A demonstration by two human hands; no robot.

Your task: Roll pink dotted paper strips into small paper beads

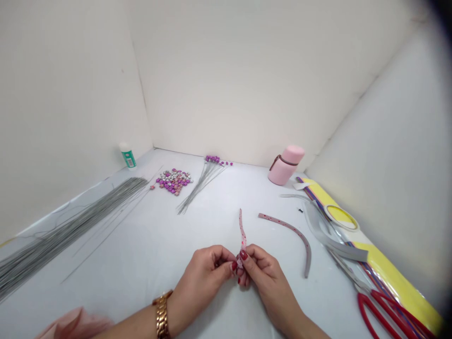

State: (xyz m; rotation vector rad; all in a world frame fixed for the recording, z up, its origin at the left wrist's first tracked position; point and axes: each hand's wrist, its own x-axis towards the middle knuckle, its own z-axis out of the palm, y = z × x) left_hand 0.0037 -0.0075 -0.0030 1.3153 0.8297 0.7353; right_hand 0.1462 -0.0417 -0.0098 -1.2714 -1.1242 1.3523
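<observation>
Between my two hands is a narrow pink paper strip [242, 230] with red spots; its free end points away from me over the white table. My left hand [212, 273], with a gold watch at the wrist, pinches the near end between thumb and fingertips. Thumb and fingers of my right hand [263, 273] close on the same end, which looks folded or knotted, though the fingers hide much of it. To the right of my hands lies a second, curved spotted strip [291, 229].
Grey wires [81, 216] lie at left, near small folded paper stars [174, 181]. Star-tipped wires [203, 183] lie behind. A glue bottle [127, 156] and pink flask [285, 165] stand at the back. Red-handled scissors [374, 301], tape [341, 217] and yellow packs [388, 278] line the right.
</observation>
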